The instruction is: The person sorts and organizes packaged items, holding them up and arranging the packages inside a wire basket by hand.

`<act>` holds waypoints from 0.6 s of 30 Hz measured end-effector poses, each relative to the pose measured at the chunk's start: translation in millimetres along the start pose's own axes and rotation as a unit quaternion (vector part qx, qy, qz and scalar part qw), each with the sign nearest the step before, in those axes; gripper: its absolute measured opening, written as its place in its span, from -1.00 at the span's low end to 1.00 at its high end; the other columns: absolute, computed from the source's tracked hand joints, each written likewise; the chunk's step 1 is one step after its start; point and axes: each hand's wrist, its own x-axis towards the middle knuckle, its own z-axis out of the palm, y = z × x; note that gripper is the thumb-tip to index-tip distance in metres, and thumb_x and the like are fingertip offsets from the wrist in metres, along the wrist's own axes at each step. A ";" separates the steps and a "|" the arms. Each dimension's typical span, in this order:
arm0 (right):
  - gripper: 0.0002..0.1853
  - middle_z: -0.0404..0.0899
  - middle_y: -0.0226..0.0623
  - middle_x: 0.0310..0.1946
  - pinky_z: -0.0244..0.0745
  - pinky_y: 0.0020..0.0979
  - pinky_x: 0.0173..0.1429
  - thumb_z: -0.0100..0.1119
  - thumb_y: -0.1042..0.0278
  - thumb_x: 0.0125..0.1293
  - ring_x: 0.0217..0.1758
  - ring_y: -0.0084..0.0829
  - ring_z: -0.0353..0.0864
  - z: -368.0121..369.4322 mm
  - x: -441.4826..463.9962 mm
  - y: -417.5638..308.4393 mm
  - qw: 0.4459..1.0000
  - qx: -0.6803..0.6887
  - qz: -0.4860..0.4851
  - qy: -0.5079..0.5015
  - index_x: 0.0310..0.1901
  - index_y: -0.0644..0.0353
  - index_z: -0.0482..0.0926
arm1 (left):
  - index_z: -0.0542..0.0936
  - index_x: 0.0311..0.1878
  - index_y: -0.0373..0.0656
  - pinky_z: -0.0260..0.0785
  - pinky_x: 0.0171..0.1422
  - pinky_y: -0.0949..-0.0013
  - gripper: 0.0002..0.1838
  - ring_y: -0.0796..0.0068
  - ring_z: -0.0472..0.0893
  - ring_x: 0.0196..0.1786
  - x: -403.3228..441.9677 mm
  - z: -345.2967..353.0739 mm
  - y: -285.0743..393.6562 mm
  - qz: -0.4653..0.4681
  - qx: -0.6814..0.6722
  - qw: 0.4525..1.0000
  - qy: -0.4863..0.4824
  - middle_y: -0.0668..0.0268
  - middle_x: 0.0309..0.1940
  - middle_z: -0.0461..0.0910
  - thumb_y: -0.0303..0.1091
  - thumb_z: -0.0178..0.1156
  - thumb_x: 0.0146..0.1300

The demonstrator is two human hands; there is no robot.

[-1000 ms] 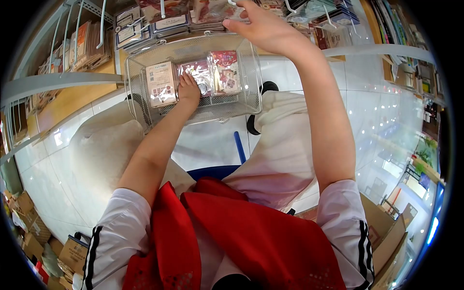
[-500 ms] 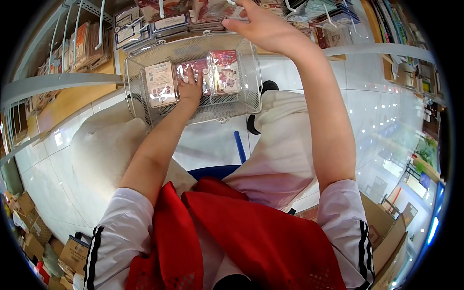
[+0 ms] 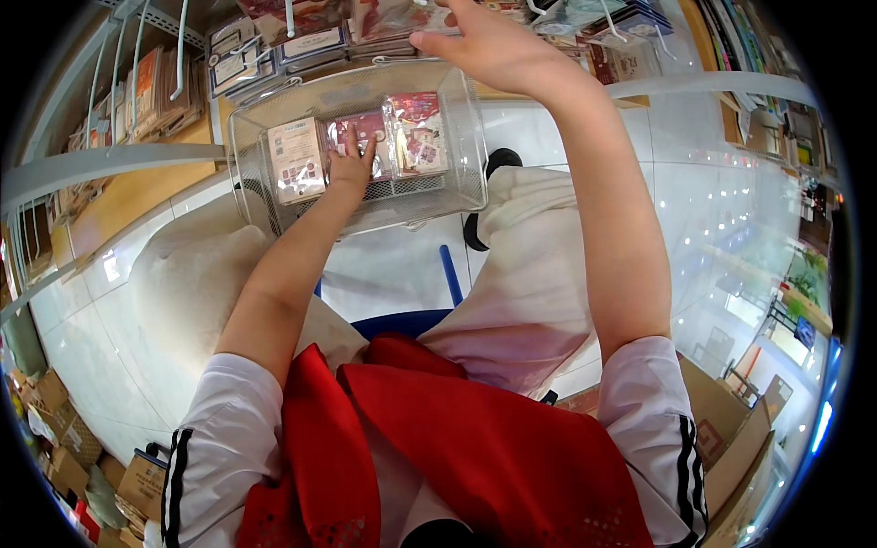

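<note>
A wire mesh basket (image 3: 438, 196) rests between the shelf and my knees. Inside lie a beige printed packet (image 3: 297, 163) on the left, a dark red packet (image 3: 364, 128) in the middle and a red and cream packet (image 3: 418, 137) on the right, in clear wrapping. My left hand (image 3: 351, 167) lies over the middle packet with its fingers spread. My right hand (image 3: 480, 46) reaches to the shelf's packets beyond the basket, thumb apart from the fingers; its fingertips are cut off by the top edge.
Wrapped packets (image 3: 312, 47) fill the shelf behind the basket, under white hooks (image 3: 180, 55). More packets (image 3: 155, 91) stand at the left. A grey rail (image 3: 110, 163) crosses in front of them. Books (image 3: 731, 46) stand at the upper right. Cardboard boxes (image 3: 142, 484) are at the lower left.
The fingers of my left hand have spread over the middle packet, and the hand sits slightly further left. The basket and shelf appear shifted a little left and up in view.
</note>
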 end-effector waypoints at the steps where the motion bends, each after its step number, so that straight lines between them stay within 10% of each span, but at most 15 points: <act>1: -0.42 0.36 0.22 0.09 0.21 -0.25 0.30 0.01 0.09 0.28 0.20 0.01 0.34 -2.1 -0.7 3.5 1.000 -0.006 0.017 -0.008 0.15 0.43 0.24 | -0.15 0.46 0.11 0.18 0.16 -0.13 -0.27 0.10 0.51 0.10 4.4 6.2 0.4 0.000 0.007 1.000 -0.002 -0.24 0.40 -0.32 -0.34 -0.07 0.28; 18: -0.40 0.34 0.24 0.11 0.20 -0.23 0.31 0.04 0.09 0.26 0.22 0.03 0.32 -10.3 -5.9 -16.3 0.997 0.003 0.069 -0.031 0.16 0.43 0.23 | -0.13 0.46 0.02 -0.10 0.29 -0.18 -0.19 0.01 0.14 0.39 -7.6 -6.6 -0.5 0.006 0.115 0.992 -0.047 -0.15 0.37 0.03 0.02 -0.04 0.22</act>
